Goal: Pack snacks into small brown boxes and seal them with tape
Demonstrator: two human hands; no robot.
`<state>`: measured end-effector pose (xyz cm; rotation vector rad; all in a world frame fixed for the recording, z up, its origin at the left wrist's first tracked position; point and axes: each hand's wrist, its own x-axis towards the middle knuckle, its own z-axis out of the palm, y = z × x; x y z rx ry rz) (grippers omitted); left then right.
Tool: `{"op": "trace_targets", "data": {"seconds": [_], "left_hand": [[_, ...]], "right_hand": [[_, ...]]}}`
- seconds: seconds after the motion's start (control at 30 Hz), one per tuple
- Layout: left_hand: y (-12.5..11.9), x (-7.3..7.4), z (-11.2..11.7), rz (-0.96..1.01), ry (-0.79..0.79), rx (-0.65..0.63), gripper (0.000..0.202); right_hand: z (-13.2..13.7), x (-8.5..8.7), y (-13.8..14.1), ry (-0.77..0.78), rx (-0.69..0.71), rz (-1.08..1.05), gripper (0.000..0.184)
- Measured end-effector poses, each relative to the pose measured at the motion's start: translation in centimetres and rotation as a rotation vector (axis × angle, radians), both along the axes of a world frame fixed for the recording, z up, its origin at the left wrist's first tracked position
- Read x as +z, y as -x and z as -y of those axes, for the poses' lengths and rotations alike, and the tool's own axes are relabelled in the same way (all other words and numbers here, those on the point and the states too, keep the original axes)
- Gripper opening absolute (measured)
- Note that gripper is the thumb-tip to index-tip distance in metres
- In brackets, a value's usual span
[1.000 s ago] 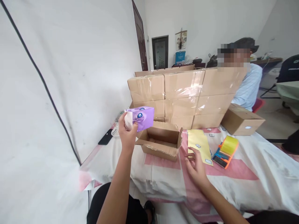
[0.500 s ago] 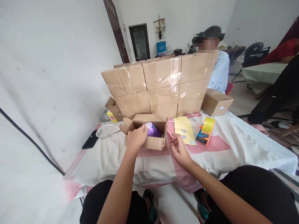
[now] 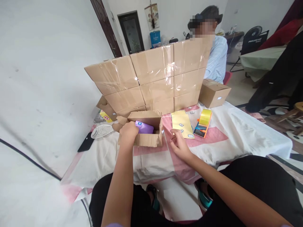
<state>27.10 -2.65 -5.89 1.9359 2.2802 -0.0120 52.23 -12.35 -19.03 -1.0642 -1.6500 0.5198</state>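
An open cardboard box [image 3: 148, 140] with raised flaps stands at the front of the table, with a shiny purple packet [image 3: 145, 127] inside, tilted up at its left end. My left hand [image 3: 129, 130] is closed on that left end; its fingertips are partly hidden. My right hand [image 3: 181, 146] hovers to the right of the box, fingers loosely curled and apart, holding nothing. Just beyond it lies a yellow sheet [image 3: 181, 119] with small labels on it. An orange tape dispenser [image 3: 202, 124] with yellow tape is to the right of the sheet.
Behind the box rises a wall of taped cartons [image 3: 156, 82]. A closed carton [image 3: 214, 93] is at the right. On the left lie a white mesh paddle [image 3: 101, 131], a black phone-like slab [image 3: 85, 142] and a yellow packet [image 3: 105, 116]. A person [image 3: 216, 60] sits behind the cartons.
The purple packet has tilted, its left end raised inside the box with my left hand on it. My right hand stays beside the yellow sheet. The view has shifted slightly.
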Motion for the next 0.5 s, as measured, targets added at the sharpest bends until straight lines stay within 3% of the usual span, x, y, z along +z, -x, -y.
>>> {"op": "trace_targets", "data": {"seconds": [0.2, 0.33, 0.5], "left_hand": [[0.3, 0.1, -1.2, 0.032, 0.195, -0.089, 0.052], [-0.8, 0.1, -1.0, -0.019, 0.202, -0.075, 0.072], [-2.2, -0.2, -0.3, 0.012, 0.209, -0.169, 0.067]], "right_hand": [[0.6, 0.0, -0.2, 0.024, 0.014, -0.008, 0.043], [0.9, 0.1, 0.1, 0.023, 0.02, 0.016, 0.045], [1.0, 0.9, 1.2, 0.012, 0.067, 0.001, 0.053]]}}
